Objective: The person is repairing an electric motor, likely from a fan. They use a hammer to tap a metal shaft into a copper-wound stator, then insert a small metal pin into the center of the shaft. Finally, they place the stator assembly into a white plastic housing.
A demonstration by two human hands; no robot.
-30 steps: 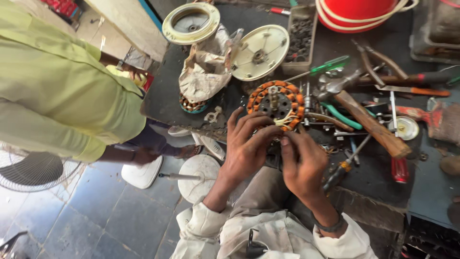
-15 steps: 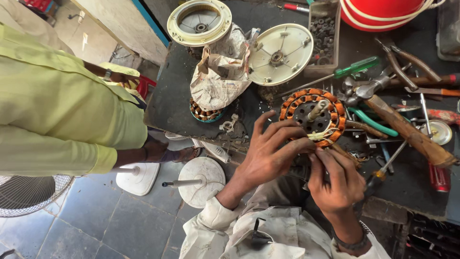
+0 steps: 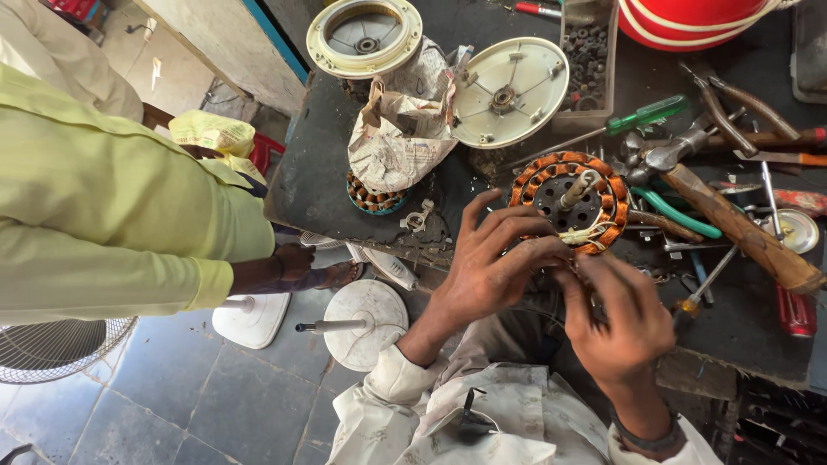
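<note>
A round fan motor stator with orange copper coils and a steel shaft lies on the dark workbench. My left hand rests against its near left edge, fingers curled over the rim. My right hand sits just below it, fingertips pinching at the wires on the near rim. Both hands touch the stator from the front.
A cream motor cover, a second cover, crumpled newspaper and a smaller coil lie behind. Hammer, pliers, screwdrivers crowd the right. A person in a yellow-green shirt stands left; fan bases lie on the floor.
The view has shifted, so the stator sits further right and lower. My right hand has moved up to the near rim beside my left hand.
</note>
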